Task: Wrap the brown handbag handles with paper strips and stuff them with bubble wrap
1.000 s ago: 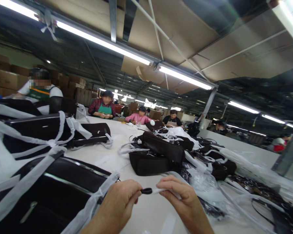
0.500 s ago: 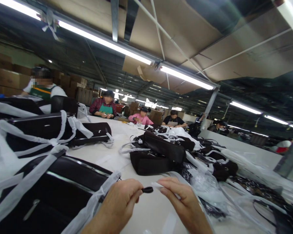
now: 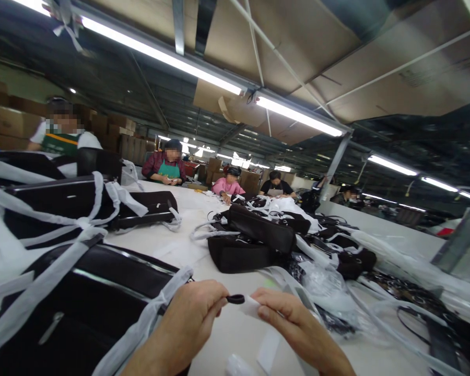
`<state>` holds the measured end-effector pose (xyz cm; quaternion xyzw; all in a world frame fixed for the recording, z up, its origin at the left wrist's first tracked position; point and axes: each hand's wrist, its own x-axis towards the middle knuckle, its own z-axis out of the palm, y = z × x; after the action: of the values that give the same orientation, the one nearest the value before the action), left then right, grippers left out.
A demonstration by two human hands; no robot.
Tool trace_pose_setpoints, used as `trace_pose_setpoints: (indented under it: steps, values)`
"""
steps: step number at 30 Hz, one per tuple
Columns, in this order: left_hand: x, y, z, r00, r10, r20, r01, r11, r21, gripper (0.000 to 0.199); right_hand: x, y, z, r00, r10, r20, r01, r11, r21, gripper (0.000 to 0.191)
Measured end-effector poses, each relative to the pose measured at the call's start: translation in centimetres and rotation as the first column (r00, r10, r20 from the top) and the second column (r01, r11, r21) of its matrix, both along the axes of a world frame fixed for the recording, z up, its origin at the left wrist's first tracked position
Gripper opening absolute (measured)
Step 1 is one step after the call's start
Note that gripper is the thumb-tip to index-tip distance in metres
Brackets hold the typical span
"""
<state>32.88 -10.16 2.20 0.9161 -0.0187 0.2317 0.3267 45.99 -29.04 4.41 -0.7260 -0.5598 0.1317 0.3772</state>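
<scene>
While the left hand (image 3: 191,318) pinches a small dark loop (image 3: 237,299) above the table (image 3: 223,347), the right hand (image 3: 292,316) grips a white slip (image 3: 250,307) just beside it; whether loop and slip touch, I cannot tell. The loop pokes past the fingertips, probably to leave its end reachable. At left lies a dark bag (image 3: 94,326), its strap wrapped in white (image 3: 152,313), likely against scratches. Beyond, more dark bags (image 3: 238,257) pile up, contents hidden. Crumpled clear plastic (image 3: 323,284) sits nearby, its contents unclear.

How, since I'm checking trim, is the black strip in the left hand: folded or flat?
Folded: the black strip bends into a small loop beyond the left hand.
</scene>
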Motion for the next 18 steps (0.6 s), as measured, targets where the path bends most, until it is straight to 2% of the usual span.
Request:
trace_pose_setpoints:
  steps: [5, 12, 18]
  values:
    - [0.2, 0.1, -0.2, 1.0, -0.011, 0.009, 0.01, 0.999, 0.037, 0.024, 0.0, 0.2, -0.2, 1.0, 0.01, -0.005, -0.01, 1.0, -0.028, 0.042]
    - [0.4, 0.3, -0.8, 1.0, -0.006, 0.019, 0.004, 0.994, 0.111, 0.022, 0.1, 0.1, -0.1, 1.0, 0.016, -0.02, -0.016, 1.0, -0.017, 0.038]
    - [0.4, 0.1, -1.1, 0.997, -0.016, 0.072, 0.001, 0.979, 0.202, 0.022, -0.9, 0.9, -0.2, 0.996, -0.011, 0.087, 0.009, 1.0, 0.016, 0.03]
